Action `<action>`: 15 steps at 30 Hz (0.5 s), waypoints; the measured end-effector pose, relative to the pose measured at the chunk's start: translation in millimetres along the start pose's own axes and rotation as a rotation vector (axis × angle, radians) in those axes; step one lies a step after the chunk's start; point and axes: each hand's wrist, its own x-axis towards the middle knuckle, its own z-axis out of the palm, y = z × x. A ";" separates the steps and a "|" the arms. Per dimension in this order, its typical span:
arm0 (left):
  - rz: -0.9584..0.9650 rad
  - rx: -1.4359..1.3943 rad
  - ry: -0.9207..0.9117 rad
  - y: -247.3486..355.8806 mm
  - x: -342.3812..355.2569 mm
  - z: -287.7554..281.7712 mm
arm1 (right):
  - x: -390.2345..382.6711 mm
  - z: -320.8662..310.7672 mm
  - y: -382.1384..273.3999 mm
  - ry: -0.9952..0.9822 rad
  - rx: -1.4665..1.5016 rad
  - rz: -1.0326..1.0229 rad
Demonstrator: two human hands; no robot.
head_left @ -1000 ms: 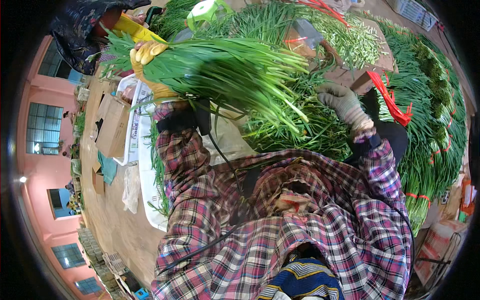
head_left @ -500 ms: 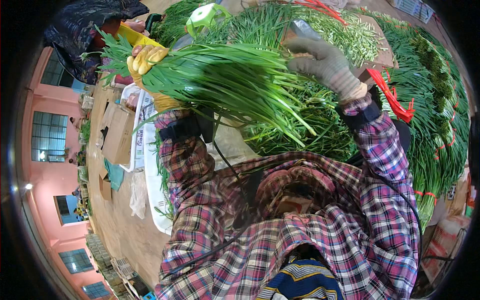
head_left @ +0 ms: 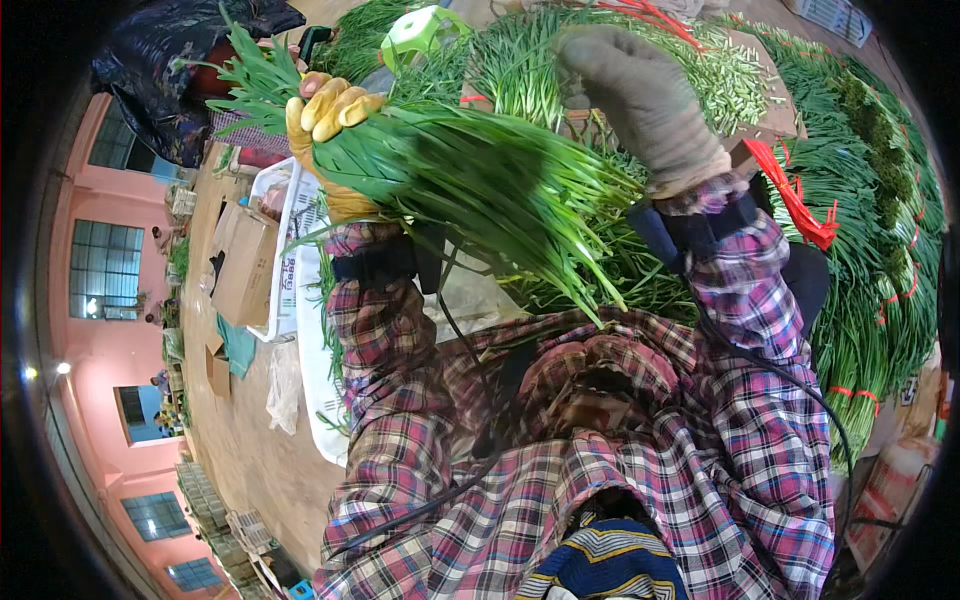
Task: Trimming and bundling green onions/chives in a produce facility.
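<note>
My left hand (head_left: 325, 112) in a yellow glove is closed round a large bunch of long, flat green leaves (head_left: 460, 190), which fans down to the right with paler tips at that end. My right hand (head_left: 630, 105) in a grey glove is raised beside the bunch, above it and to the right, over cut greens lying behind. Its fingers curl downward and I cannot make out whether anything is in them. Below the bunch lie loose green leaves (head_left: 560, 280) and pale plastic sheeting (head_left: 470, 285).
Tied green bundles (head_left: 870, 300) with red ties (head_left: 790, 200) line the right. Behind are cut pale stems (head_left: 745, 90) and a green stool (head_left: 420, 30). On the left are white crates (head_left: 275, 320), a cardboard box (head_left: 245, 260) and a dark plastic bag (head_left: 150, 70). Small figures of people sit far left.
My right hand has risen from beside the bunch up to the upper middle, its fingers now bent down. My left hand, with the bunch, has shifted slightly right and the bunch's far end hangs lower.
</note>
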 end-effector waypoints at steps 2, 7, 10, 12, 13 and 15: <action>0.006 -0.013 0.000 4.1 -4.2 3.8 | 2.4 -6.3 -13.2 -0.054 0.332 -0.060; -0.063 -0.042 -0.038 11.5 -4.0 -2.7 | -24.0 -65.8 34.8 0.043 -0.250 0.293; -0.047 -0.017 -0.035 6.9 -4.1 2.3 | -51.3 -61.3 62.7 0.006 -0.358 0.164; -0.043 -0.003 -0.043 15.1 -10.1 5.1 | -43.8 -69.6 39.8 -0.066 -0.096 0.230; -0.046 0.005 -0.065 21.2 -11.8 8.5 | -42.0 -76.6 31.3 -0.127 0.157 0.285; -0.080 -0.121 -0.161 15.0 9.6 -6.8 | -43.8 -135.8 57.1 -0.036 0.434 0.364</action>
